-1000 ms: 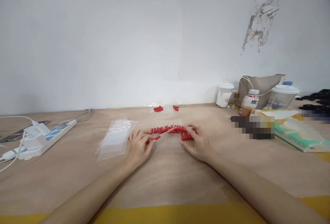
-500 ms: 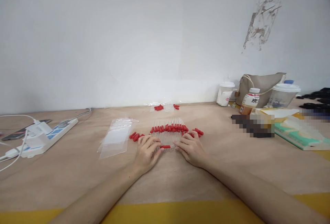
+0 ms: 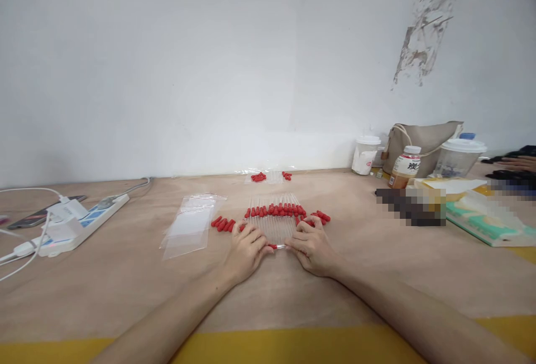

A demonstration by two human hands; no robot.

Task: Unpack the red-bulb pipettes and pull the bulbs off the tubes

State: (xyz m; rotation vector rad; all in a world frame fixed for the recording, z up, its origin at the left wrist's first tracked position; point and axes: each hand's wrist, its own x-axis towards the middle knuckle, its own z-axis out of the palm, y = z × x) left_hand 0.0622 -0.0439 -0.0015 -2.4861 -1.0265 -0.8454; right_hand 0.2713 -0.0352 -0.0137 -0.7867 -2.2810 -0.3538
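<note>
My left hand (image 3: pixel 250 249) pinches a red rubber bulb (image 3: pixel 272 246), whose end shows past the thumb. Facing it, my right hand (image 3: pixel 312 245) has its fingertips closed on a clear, thin glass tube (image 3: pixel 281 247) that meets the bulb. Just beyond both hands lies a row of glass droppers (image 3: pixel 274 209) with red bulbs, side by side. More clear tubes (image 3: pixel 276 230) lie between the hands, partly covered by the fingers. Loose red bulbs (image 3: pixel 223 224) rest beside my left hand, and others (image 3: pixel 320 216) sit by my right knuckles.
Clear zip bags (image 3: pixel 188 227) lie left of the hands. Bagged red bulbs (image 3: pixel 258 177) are by the wall. A power strip (image 3: pixel 86 224) with cables is far left. At right stand a white cup (image 3: pixel 367 154), a bottle (image 3: pixel 405 167) and a tissue pack (image 3: pixel 489 219).
Both hands have drawn slightly toward me with the bulb and tube. Less of the red bulb shows now, as my left fingers cover more of it.
</note>
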